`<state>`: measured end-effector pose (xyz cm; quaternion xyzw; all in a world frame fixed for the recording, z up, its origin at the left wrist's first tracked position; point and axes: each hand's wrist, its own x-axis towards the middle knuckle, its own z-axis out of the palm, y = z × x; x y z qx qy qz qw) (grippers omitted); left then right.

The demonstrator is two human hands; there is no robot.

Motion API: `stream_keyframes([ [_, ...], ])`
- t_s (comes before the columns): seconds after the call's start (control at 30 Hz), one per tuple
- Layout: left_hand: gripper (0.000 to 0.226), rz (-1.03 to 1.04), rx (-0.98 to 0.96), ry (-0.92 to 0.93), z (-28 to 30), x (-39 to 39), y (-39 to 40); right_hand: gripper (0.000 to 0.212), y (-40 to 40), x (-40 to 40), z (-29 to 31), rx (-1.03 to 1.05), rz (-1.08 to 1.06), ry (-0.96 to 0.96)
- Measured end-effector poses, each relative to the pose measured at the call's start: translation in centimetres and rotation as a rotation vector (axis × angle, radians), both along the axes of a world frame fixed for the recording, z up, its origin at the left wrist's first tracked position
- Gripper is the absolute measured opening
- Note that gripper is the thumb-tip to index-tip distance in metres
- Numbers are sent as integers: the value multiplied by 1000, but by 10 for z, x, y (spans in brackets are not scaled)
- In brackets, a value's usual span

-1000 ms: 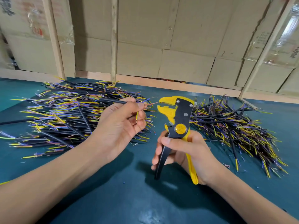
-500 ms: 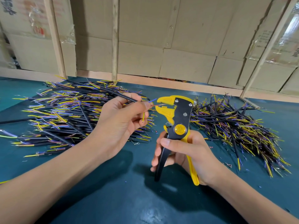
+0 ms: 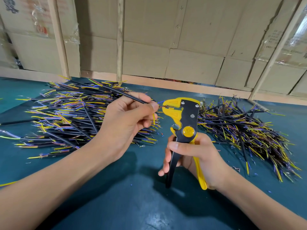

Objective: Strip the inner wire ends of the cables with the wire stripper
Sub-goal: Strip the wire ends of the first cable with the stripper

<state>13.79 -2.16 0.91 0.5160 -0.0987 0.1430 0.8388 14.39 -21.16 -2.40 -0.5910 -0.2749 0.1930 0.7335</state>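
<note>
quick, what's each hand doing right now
Left hand: pinching a black cable, one inner wire fed into the stripper's head.
Right hand: gripping the wire stripper by its handles.

Both forearms bare, no sleeves in view. Left hand [image 3: 126, 120] & right hand [image 3: 197, 156]: no gloves, no rings on fingers, no watch or band behind knuckles. Nails short.

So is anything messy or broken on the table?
Nothing looks broken. Tiny blue and red insulation bits lie scattered on the green table between the two cable piles, likely scraps from stripping. The wire stripper looks intact.
</note>
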Motion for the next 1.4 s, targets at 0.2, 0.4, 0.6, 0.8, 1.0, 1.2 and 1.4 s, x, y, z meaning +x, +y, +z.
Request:
stream_keyframes([
  [0.2, 19, -27, -9, 14, 0, 0, 2, 14, 1, 1, -1, 6, 20, -12],
  [0.4, 19, -54, -31, 48, -2, -1, 0, 15, 1, 1, 0, 9, 21, -2],
  [0.6, 20, -20, 32, -1, -3, 0, 2, 11, 3, -3, 3, -11, -77, 47],
  [0.8, 17, 185, 307, -141, -4, 2, 0, 11, 6, -4, 4, 40, -141, 116],
  [1.0, 27, 304, 414, -325, -7, 2, 8, 16, 4, -3, 8, 113, -25, 160],
  [1.2, 24, 320, 470, -396, -10, 3, 8, 16, 3, -5, 13, 99, -12, 185],
  [1.4, 22, 296, 392, -446, -2, 0, 6, 12, 4, -7, 14, 46, 54, 206],
])
